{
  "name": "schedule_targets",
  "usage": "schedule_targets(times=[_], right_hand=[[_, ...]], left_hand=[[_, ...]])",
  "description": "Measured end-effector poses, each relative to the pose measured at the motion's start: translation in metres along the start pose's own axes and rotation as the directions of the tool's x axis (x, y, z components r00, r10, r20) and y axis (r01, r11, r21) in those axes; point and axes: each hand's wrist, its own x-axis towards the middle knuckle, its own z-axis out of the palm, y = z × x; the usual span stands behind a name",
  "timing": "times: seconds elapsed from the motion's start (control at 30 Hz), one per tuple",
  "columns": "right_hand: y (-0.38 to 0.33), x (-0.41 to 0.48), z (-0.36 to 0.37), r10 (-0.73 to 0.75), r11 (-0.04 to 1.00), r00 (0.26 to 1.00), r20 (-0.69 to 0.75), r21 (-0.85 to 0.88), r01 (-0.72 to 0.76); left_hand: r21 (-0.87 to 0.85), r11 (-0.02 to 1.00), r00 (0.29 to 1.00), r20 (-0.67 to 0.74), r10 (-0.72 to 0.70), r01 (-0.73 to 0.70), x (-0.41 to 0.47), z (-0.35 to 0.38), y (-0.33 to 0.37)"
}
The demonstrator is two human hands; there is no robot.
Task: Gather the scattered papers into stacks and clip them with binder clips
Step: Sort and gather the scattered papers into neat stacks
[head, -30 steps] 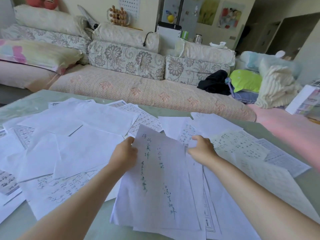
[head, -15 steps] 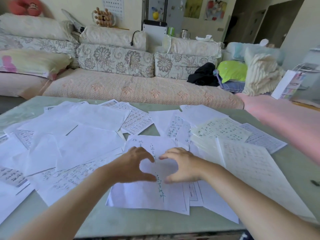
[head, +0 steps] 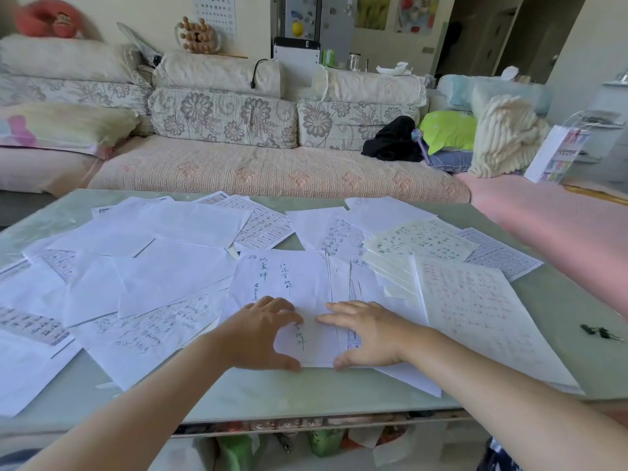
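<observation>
Many white sheets lie scattered over the pale green glass table (head: 306,396). In the middle, a handwritten sheet (head: 289,283) with green ink tops a small pile. On its near half my left hand (head: 258,334) and my right hand (head: 367,334) press side by side, fingers spread, with both thumbs at the pile's near edge. A cream stack (head: 418,246) and a large sheet with red writing (head: 475,314) lie to the right. Small black binder clips (head: 599,332) sit near the table's right edge, apart from both hands.
A floral sofa (head: 238,171) with cushions and folded bedding runs behind the table. More loose sheets (head: 170,273) cover the left half of the table. A lower shelf (head: 306,426) under the glass holds assorted items.
The handwritten sheet, held up at its far corners a second ago, now lies flat on the pile. Both hands have moved down to its near half and press on it.
</observation>
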Motion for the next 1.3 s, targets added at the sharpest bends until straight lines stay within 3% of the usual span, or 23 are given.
schedule_targets(times=[0.17, 0.33, 0.43, 0.57, 0.67, 0.77, 0.83, 0.87, 0.9, 0.93, 0.97, 1.0, 1.03, 1.07, 1.1, 1.13, 1.23, 1.3], right_hand=[[0.003, 0.0, 0.012, -0.111, 0.988, 0.983, -0.144, -0.119, 0.094], [-0.002, 0.007, 0.019, -0.214, 0.968, 0.909, -0.357, -0.203, 0.148], [0.0, 0.01, 0.015, -0.105, 0.993, 0.91, -0.4, -0.085, 0.077], [0.008, 0.01, -0.005, 0.158, 0.969, 0.907, -0.39, 0.239, -0.066], [0.017, 0.013, -0.017, 0.417, 0.752, 0.881, -0.225, 0.63, -0.195], [0.019, 0.017, -0.023, 0.589, 0.283, 0.808, -0.002, 0.937, -0.204], [0.017, 0.02, -0.027, 0.607, -0.012, 0.786, 0.114, 0.991, -0.134], [0.018, 0.021, -0.029, 0.611, -0.084, 0.776, 0.153, 0.988, -0.128], [0.02, 0.024, -0.028, 0.617, -0.085, 0.769, 0.167, 0.986, -0.146], [0.02, 0.024, -0.028, 0.615, -0.024, 0.774, 0.152, 0.984, -0.174], [0.023, 0.026, -0.026, 0.61, 0.147, 0.787, 0.095, 0.962, -0.23], [0.025, 0.025, -0.028, 0.571, 0.417, 0.821, 0.009, 0.858, -0.299], [0.028, 0.024, -0.028, 0.488, 0.693, 0.871, -0.059, 0.632, -0.346], [0.03, 0.022, -0.028, 0.375, 0.875, 0.923, -0.084, 0.36, -0.322], [0.032, 0.019, -0.028, 0.276, 0.952, 0.958, -0.074, 0.155, -0.263], [0.033, 0.017, -0.028, 0.216, 0.975, 0.976, -0.043, 0.059, -0.213], [0.04, 0.017, -0.015, 0.169, 0.984, 0.985, 0.032, 0.048, -0.171], [0.046, 0.02, -0.004, 0.132, 0.991, 0.99, -0.047, 0.042, -0.13]], left_hand=[[0.053, 0.997, 0.996, -0.075, 0.055, -0.052, 0.005, 0.002, 0.007], [0.106, 0.981, 0.96, -0.213, 0.182, -0.163, 0.009, 0.004, 0.011], [0.143, 0.976, 0.949, -0.247, 0.195, -0.164, 0.012, 0.003, 0.015], [0.146, 0.982, 0.949, -0.272, 0.158, -0.122, 0.018, 0.0, 0.014], [0.07, 0.994, 0.954, -0.283, 0.099, -0.083, 0.023, -0.003, 0.014], [0.022, 0.999, 0.965, -0.262, 0.034, -0.029, 0.026, -0.007, 0.015], [0.002, 1.0, 0.969, -0.247, -0.024, 0.025, 0.028, -0.011, 0.015], [-0.013, 0.998, 0.971, -0.23, -0.062, 0.061, 0.028, -0.012, 0.016], [-0.046, 0.996, 0.971, -0.223, -0.09, 0.082, 0.028, -0.013, 0.016], [-0.076, 0.994, 0.964, -0.247, -0.094, 0.077, 0.028, -0.014, 0.017], [-0.069, 0.996, 0.957, -0.282, -0.067, 0.05, 0.028, -0.015, 0.017], [-0.026, 1.0, 0.954, -0.299, -0.018, 0.01, 0.026, -0.016, 0.019], [0.024, 0.999, 0.953, -0.3, 0.031, -0.025, 0.027, -0.013, 0.016], [0.082, 0.996, 0.952, -0.299, 0.067, -0.045, 0.027, -0.008, 0.013], [0.133, 0.99, 0.95, -0.301, 0.088, -0.049, 0.028, -0.003, 0.013], [0.171, 0.984, 0.945, -0.312, 0.103, -0.051, 0.028, 0.004, 0.012], [0.162, 0.986, 0.952, -0.291, 0.091, -0.045, 0.031, 0.015, 0.011], [0.136, 0.989, 0.948, -0.305, 0.089, -0.049, 0.033, 0.015, 0.007]])
